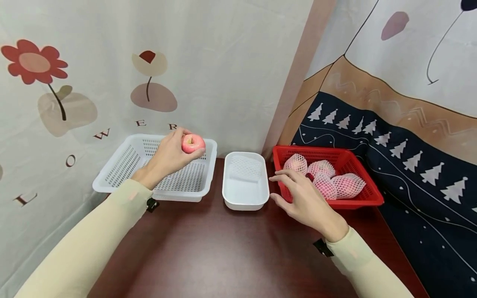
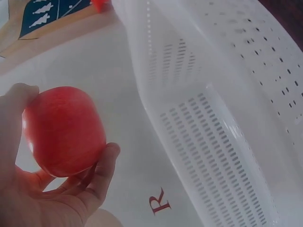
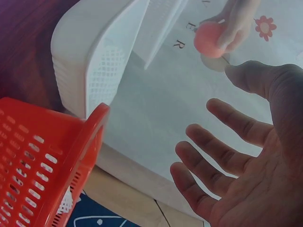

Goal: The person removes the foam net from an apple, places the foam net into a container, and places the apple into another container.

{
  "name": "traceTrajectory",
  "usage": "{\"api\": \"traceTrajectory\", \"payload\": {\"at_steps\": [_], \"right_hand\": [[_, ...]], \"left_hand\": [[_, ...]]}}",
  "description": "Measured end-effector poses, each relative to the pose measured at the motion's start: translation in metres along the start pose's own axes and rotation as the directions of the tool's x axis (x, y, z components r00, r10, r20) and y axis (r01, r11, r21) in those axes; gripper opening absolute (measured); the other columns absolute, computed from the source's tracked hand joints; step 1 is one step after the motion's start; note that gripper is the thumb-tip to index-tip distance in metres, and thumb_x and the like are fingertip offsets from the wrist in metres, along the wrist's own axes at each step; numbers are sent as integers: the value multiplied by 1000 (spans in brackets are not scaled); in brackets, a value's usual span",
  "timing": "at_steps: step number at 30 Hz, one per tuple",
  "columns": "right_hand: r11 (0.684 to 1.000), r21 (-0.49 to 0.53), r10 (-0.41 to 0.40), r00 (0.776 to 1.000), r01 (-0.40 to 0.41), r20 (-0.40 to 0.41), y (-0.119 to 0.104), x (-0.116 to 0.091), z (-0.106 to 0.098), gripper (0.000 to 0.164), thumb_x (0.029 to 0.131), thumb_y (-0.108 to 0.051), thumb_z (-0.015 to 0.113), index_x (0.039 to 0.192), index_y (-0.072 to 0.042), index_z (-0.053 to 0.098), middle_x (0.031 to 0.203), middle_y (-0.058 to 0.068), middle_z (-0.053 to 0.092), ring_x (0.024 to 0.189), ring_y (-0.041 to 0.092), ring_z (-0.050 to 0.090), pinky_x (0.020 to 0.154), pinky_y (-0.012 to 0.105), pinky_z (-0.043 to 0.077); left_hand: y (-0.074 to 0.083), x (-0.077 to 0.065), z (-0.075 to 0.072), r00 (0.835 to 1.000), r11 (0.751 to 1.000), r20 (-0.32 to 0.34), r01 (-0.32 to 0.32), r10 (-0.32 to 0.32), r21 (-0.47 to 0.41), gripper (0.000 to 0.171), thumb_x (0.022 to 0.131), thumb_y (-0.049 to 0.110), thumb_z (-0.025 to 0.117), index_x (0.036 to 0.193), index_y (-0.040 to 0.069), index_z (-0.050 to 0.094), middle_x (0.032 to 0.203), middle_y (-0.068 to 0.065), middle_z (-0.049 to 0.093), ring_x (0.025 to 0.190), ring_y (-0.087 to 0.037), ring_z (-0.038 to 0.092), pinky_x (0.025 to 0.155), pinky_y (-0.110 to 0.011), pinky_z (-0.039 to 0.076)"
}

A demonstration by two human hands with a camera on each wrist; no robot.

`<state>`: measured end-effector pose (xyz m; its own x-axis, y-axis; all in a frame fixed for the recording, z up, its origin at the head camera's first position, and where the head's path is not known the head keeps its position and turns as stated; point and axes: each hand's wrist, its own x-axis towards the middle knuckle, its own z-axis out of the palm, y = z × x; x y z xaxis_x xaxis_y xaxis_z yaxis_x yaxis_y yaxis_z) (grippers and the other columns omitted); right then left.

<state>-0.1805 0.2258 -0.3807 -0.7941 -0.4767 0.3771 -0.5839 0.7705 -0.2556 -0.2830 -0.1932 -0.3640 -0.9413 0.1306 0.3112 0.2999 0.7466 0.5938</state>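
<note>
In the head view my left hand (image 1: 167, 156) grips a bare red apple (image 1: 193, 143) above the white perforated basket (image 1: 191, 194). The left wrist view has the apple (image 2: 66, 132) between the thumb and curled fingertips, with the basket (image 2: 199, 127) off to one side. My right hand (image 1: 303, 196) hovers, fingers apart and holding nothing, between the small white tub (image 1: 244, 200) and the red basket (image 1: 357, 203). Several fruits (image 1: 348, 185) in pink-white foam nets lie in the red basket. The right wrist view confirms an empty palm on the right hand (image 3: 236, 161).
A white foam net (image 1: 244, 166) lies at the far end of the tub. All the containers stand on a dark reddish-brown table (image 1: 223, 248). Behind them hangs a pale printed curtain (image 1: 238, 74); a navy cloth with white trees (image 1: 410, 198) borders the right side.
</note>
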Motion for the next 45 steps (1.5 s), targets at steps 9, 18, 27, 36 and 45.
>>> {"api": "traceTrajectory", "payload": {"at_steps": [9, 18, 27, 36, 45], "right_hand": [[999, 12, 30, 999, -30, -24, 4, -7, -5, 49, 98, -28, 95, 143, -15, 79, 150, 10, 74, 138, 34, 71, 114, 59, 66], [999, 10, 36, 998, -36, -51, 8, -11, -10, 49, 98, -25, 95, 143, -14, 78, 150, 9, 73, 138, 33, 70, 117, 59, 63], [997, 0, 79, 996, -79, -44, 17, -17, -14, 52, 99, -24, 94, 147, -15, 77, 154, 12, 72, 142, 35, 68, 120, 62, 61], [994, -20, 103, 993, -105, -55, 30, -21, -17, 51, 98, -21, 94, 146, -10, 77, 154, 15, 72, 142, 39, 67, 120, 65, 59], [992, -19, 125, 989, -127, -77, 38, -23, -22, 55, 96, -17, 95, 148, -11, 76, 154, 19, 72, 140, 42, 68, 117, 68, 61]], "left_hand": [[-6, 21, 7, 996, 998, 51, 66, -66, 10, 64, 99, 47, 82, 138, 2, 58, 124, -20, 65, 119, -36, 60, 96, -46, 49], [-13, 43, 12, 984, 992, 140, 106, -115, 72, 69, 99, 45, 77, 143, -3, 54, 128, -26, 67, 115, -41, 66, 97, -52, 55], [-19, 48, 22, 949, 976, 249, 160, -194, 151, 74, 102, 42, 75, 149, -8, 47, 139, -31, 63, 116, -42, 65, 102, -54, 58], [-21, 55, 28, 918, 965, 341, 131, -204, 225, 65, 96, 36, 73, 138, -7, 47, 119, -25, 65, 108, -38, 62, 96, -51, 54], [-54, 87, 55, 863, 952, 467, 50, -194, 302, 92, 86, 32, 63, 160, -17, 36, 106, -22, 62, 96, -34, 57, 88, -48, 50]]}}
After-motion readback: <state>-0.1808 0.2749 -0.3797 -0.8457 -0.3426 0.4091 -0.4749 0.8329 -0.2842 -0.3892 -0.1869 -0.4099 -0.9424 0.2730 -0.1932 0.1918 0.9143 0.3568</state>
